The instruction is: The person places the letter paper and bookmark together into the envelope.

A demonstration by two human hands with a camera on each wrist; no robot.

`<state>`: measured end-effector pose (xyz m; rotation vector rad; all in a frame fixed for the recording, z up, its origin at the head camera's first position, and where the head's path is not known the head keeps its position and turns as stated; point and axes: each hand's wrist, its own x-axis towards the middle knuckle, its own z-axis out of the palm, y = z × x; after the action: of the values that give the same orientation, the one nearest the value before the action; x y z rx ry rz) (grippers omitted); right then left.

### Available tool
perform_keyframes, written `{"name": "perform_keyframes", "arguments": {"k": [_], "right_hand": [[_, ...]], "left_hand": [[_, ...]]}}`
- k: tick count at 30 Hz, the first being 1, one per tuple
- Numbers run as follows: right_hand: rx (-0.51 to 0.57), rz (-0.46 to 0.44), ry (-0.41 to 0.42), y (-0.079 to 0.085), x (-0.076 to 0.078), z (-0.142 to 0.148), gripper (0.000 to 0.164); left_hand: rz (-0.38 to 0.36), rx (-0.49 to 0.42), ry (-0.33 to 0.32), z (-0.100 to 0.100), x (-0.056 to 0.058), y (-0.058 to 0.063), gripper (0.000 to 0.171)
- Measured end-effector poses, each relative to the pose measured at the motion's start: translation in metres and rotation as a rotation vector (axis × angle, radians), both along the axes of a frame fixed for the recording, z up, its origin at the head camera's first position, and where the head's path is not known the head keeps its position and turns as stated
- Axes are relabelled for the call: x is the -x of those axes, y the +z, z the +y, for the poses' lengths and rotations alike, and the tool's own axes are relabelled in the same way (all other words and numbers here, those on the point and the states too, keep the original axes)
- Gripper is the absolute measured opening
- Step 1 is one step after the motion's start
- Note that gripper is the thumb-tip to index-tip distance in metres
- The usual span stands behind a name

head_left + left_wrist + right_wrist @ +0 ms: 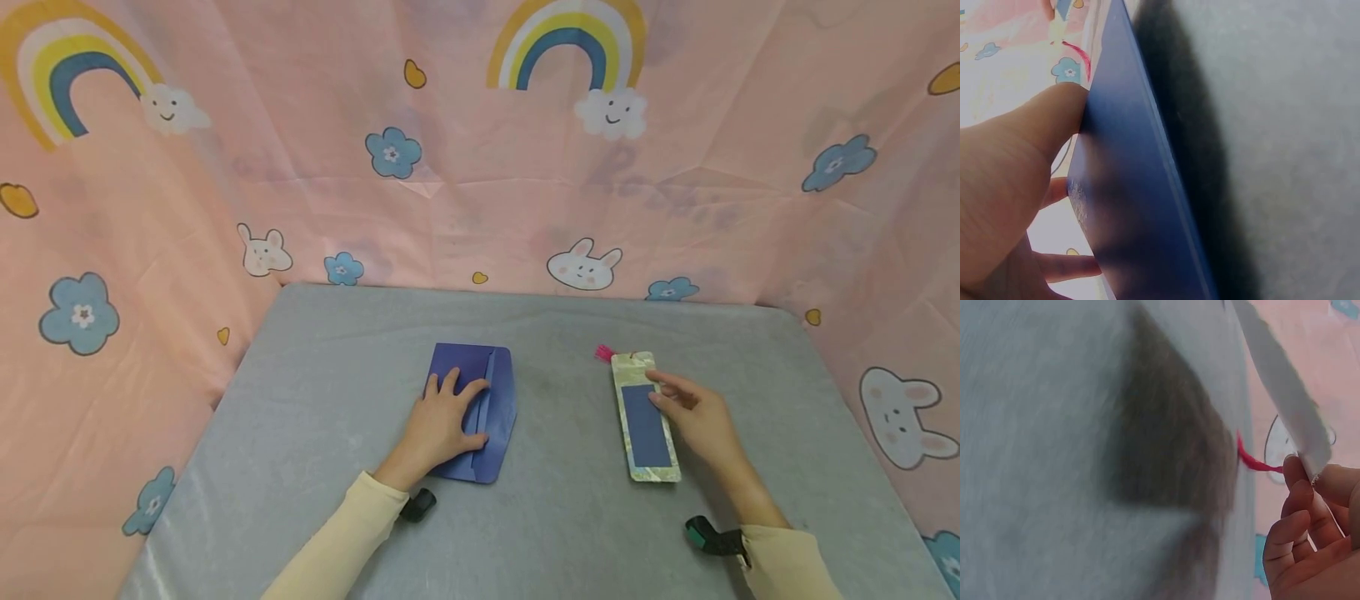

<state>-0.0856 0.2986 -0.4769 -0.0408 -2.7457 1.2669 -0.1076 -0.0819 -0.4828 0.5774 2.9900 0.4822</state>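
Observation:
My left hand (438,421) grips a blue paper envelope (498,433), its spread fingers and thumb bent over the upper face. The envelope's flap lies unfolded toward the right. In the left wrist view the thumb and fingers meet the envelope (1129,169) along one edge, and a dark shadow lies beside it. My right hand (693,408) pinches the right edge of a long bookmark (647,429) with a pale green patterned border, a dark blue middle and a pink tassel (604,353). In the right wrist view the bookmark's plain whitish back (1291,394) shows above the grey cloth.
A grey cloth (562,533) covers the table. Pink curtains (465,200) with rainbows, rabbits and flowers hang behind it and at both sides. A black wrist camera (418,505) is worn at the left wrist, another dark camera (712,537) at the right.

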Motion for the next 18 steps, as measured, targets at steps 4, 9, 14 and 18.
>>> {"name": "perform_keyframes", "arguments": {"k": [4, 9, 14, 18], "right_hand": [[0.018, 0.012, 0.018, 0.008, -0.001, -0.008, 0.040], [0.035, 0.043, 0.053, 0.012, 0.000, -0.018, 0.039], [0.061, 0.044, 0.089, 0.019, 0.000, -0.030, 0.038], [0.108, 0.054, 0.135, 0.022, 0.000, -0.041, 0.036]], "left_hand": [[0.002, 0.000, 0.001, 0.000, 0.000, 0.000, 0.078], [0.002, 0.002, 0.001, 0.000, 0.000, -0.001, 0.078], [-0.005, 0.001, 0.004, 0.001, 0.000, 0.000, 0.078], [-0.008, 0.002, 0.005, 0.001, 0.000, 0.000, 0.079]]}}
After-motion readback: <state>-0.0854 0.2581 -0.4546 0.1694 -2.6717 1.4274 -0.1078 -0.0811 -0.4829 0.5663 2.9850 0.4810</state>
